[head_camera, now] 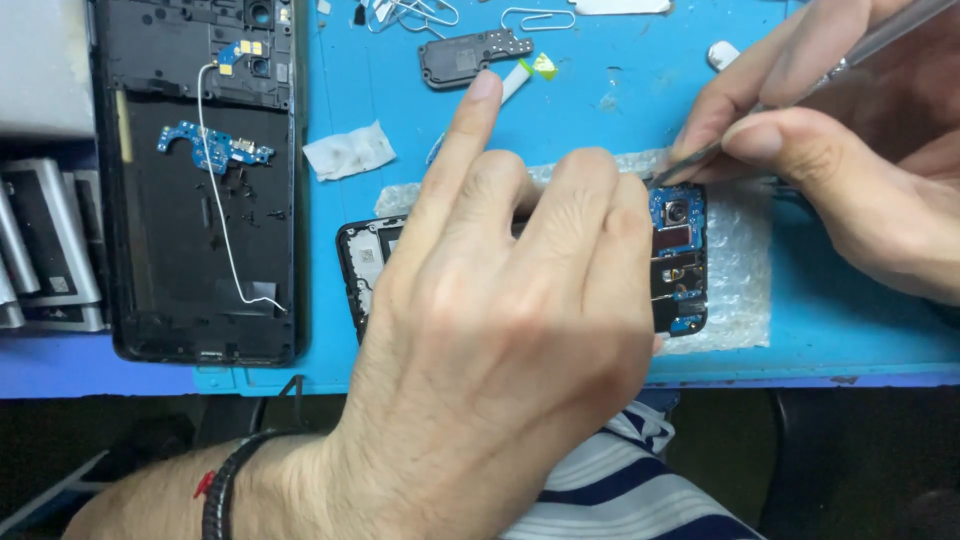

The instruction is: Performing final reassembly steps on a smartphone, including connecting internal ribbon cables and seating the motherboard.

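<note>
An opened black phone lies on a sheet of bubble wrap, its blue circuit board and camera module showing at the right end. My left hand lies over most of the phone and holds it down, index finger raised. My right hand grips metal tweezers whose tip touches the phone's top edge by the camera.
A bigger black phone frame with a small blue board and a white wire lies at the left on the blue mat. A black plastic cover, paper clips, a white wipe and stacked batteries are around.
</note>
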